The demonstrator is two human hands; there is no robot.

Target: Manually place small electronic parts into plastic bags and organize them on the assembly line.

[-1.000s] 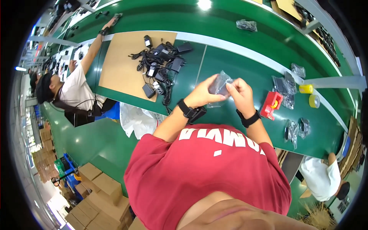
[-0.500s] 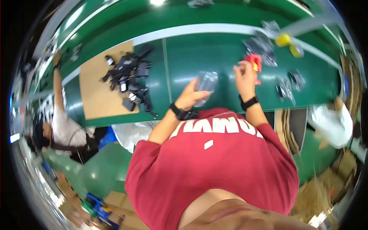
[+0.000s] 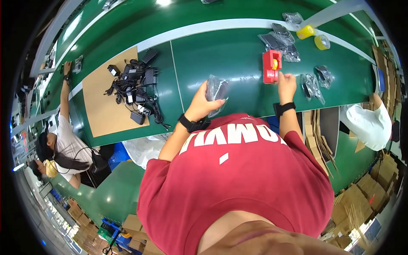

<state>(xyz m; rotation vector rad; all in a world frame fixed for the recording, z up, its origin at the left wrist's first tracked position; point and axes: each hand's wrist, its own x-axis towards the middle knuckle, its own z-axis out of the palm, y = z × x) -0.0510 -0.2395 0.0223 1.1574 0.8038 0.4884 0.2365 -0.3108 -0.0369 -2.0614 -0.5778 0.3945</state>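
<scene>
My left hand point(image 3: 202, 103) grips a clear plastic bag point(image 3: 217, 90) with a dark item inside, held just above the green table. Thumb and fingers wrap the bag's left side and near part. At the near right corner of a red tape dispenser point(image 3: 268, 68) is my right hand point(image 3: 287, 86), its fingers drawn together. A roll of yellow tape point(image 3: 275, 64) sits in the dispenser. Whether a tape end is between those fingertips is too small to tell. Bagged items point(image 3: 313, 88) lie to the right of this hand.
Black power adapters with cables point(image 3: 135, 87) are heaped on a cardboard sheet point(image 3: 97, 108) at left. Beyond the dispenser lie more bagged items point(image 3: 281, 42) and yellow tape rolls point(image 3: 305, 32). Co-workers are at both sides, one in a white top point(image 3: 366, 126) at right.
My right hand has moved from the dispenser's left side to its near right corner. My left hand still holds the bag. The whole view has shifted slightly.
</scene>
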